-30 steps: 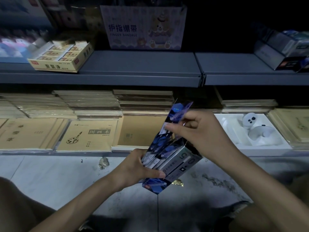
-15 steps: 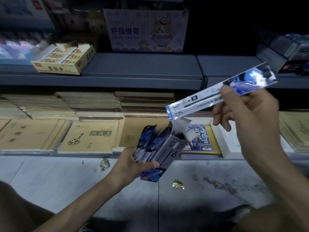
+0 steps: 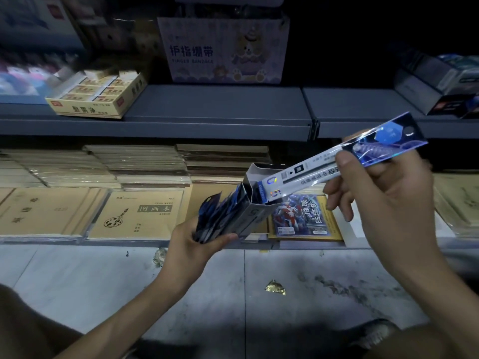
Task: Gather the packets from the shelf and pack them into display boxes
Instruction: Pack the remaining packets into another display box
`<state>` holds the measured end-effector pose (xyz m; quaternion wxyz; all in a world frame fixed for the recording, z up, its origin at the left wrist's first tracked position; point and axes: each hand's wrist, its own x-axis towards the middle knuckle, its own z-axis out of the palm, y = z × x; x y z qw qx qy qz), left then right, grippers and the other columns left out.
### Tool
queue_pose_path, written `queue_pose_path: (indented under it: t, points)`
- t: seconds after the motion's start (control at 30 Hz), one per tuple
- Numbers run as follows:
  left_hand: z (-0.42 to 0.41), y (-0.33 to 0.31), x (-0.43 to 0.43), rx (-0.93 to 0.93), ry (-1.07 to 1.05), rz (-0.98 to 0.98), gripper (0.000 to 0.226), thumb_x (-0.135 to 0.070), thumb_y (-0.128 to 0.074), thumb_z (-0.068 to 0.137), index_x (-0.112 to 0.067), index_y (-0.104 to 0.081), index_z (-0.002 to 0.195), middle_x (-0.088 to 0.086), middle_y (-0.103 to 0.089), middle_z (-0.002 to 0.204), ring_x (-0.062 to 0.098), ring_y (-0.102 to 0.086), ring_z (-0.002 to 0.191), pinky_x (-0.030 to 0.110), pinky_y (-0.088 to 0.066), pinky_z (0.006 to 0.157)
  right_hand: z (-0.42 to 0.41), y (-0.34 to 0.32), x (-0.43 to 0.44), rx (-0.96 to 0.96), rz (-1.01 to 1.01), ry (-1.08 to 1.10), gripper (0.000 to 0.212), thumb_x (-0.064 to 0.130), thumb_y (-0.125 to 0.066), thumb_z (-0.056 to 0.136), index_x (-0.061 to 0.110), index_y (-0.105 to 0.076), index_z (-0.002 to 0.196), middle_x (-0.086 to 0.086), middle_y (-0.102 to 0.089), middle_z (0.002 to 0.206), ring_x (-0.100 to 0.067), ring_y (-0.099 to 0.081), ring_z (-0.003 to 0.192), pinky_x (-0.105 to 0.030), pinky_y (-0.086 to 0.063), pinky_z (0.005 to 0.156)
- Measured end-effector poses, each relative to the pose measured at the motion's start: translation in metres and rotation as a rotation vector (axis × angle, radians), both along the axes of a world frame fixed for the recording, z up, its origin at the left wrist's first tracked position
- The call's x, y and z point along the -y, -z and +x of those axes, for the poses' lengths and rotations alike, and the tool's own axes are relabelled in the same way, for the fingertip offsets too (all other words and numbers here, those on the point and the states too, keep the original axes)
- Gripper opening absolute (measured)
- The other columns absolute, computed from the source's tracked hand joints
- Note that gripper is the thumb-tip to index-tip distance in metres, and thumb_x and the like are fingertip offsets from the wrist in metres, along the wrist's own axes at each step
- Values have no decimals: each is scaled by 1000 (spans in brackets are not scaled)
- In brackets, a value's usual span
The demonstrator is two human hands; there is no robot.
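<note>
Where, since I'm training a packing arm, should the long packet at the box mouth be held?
Pinch the packet by its blue header end, across the flat faces, from the upper right, as the right hand does: its thin lower end is at the display box mouth.

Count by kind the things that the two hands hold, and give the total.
Display box: 1, in the left hand
Single packet: 1, in the right hand
Bundle of packets: 1, in the left hand; its packets cannot be counted
Total: 3
</note>
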<state>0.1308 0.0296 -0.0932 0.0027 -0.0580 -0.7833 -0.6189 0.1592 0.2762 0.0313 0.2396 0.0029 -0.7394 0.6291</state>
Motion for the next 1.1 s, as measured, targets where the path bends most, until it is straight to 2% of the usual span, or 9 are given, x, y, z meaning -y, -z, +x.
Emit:
queue_pose_path:
  t: [0.17, 0.33, 0.47, 0.57, 0.7, 0.83, 0.87, 0.97, 1.1]
  points:
    - [1, -1, 1, -43, -10, -14, 43, -6, -86, 78, -41, -68, 95, -30, -74, 88, -2, -71, 88, 8, -53, 68, 3, -1, 4, 3, -21, -34, 10, 9, -59, 103, 3, -55, 109, -14, -67, 65, -31, -60, 48, -27, -43, 43]
    - [1, -1, 1, -75, 7, -32, 42, -5, -85, 78, -37, -70, 101, -32, -74, 88, -4, -71, 88, 6, -51, 65, 5, 1, 12, 16, 68, -53, 9, 13, -63, 100, 17, -57, 106, -9, -70, 68, -18, -64, 49, -20, -47, 48]
    - [3, -1, 1, -142, 18, -73, 49, -4, -84, 81, -36, -70, 114, -29, -74, 96, -2, -71, 92, 6, -50, 67, 8, 12, 22, 21, 338, 34, 18, 25, -69, 95, 25, -59, 110, 9, -73, 76, -12, -71, 59, -35, -57, 54]
    - [4, 4, 2, -186, 8, -86, 50, -2, -82, 82, -29, -71, 122, -24, -76, 104, 1, -72, 96, 9, -52, 72, 10, 24, 30, 37, 509, 76, 33, 29, -69, 95, 36, -55, 124, 15, -70, 71, -5, -68, 57, -22, -54, 59]
    - [6, 11, 1, -228, -1, -133, 50, -5, -82, 85, -23, -70, 130, -17, -75, 115, 5, -72, 105, 20, -56, 85, 9, 34, 39, 52, 608, 47, 40, 31, -63, 96, 40, -48, 131, 9, -62, 57, -10, -63, 53, -27, -52, 55]
    - [12, 8, -4, -214, 6, -129, 48, -11, -82, 85, -27, -70, 129, -20, -75, 113, 2, -71, 105, 19, -55, 85, 4, 38, 46, 235, 488, -18, 37, 30, -69, 96, 38, -50, 126, 15, -64, 62, 0, -65, 64, -9, -48, 55]
    - [14, 6, -6, -209, -5, -117, 48, -11, -83, 84, -32, -71, 126, -24, -75, 111, -1, -71, 103, 15, -54, 83, 3, 38, 47, 256, 443, -13, 40, 29, -73, 93, 41, -49, 123, 15, -67, 65, 1, -67, 65, -12, -51, 56]
    - [15, 1, -8, -193, -51, -97, 53, -13, -84, 82, -49, -66, 115, -33, -73, 102, -9, -70, 97, 10, -52, 78, 0, 37, 46, 271, 335, 1, 51, 30, -80, 84, 44, -46, 118, 12, -70, 74, -8, -69, 62, -37, -60, 61]
    - [12, 2, -5, -175, -81, -84, 53, -13, -85, 81, -51, -64, 112, -37, -72, 98, -11, -68, 96, 5, -49, 76, -3, 33, 44, 226, 149, -21, 37, 22, -79, 88, 30, -52, 111, 0, -66, 64, -21, -63, 58, -42, -54, 61]
